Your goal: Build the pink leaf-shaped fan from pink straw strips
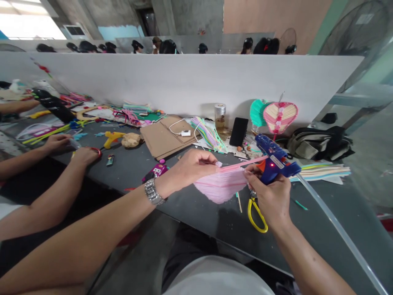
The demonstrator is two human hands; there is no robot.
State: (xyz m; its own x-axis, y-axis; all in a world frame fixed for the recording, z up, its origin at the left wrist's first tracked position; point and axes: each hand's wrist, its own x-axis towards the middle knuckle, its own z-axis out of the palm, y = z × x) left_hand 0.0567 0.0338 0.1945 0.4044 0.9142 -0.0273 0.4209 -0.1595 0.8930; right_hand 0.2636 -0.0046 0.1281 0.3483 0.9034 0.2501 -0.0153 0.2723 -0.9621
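A pink heart-like fan piece [219, 189] made of strips hangs between my two hands above the dark table. My left hand [196, 166], with a metal watch at the wrist, pinches its upper left edge. A pink strip [242, 164] runs along the top of the piece toward the right. My right hand [272, 194] is closed around a blue glue gun [272, 157] with a red light on, and its thumb and finger also touch the piece's right edge. A long clear glue stick [337, 229] sticks out of the gun's back. Yellow-handled scissors [258, 215] lie below my right hand.
Behind my hands are cardboard sheets [162, 137], a bundle of coloured strips [208, 133], a phone [238, 132], a jar [220, 116] and finished fans [280, 116]. A bag [321, 143] sits at right. A co-worker's hands [86, 157] work at left beside a yellow glue gun [113, 139].
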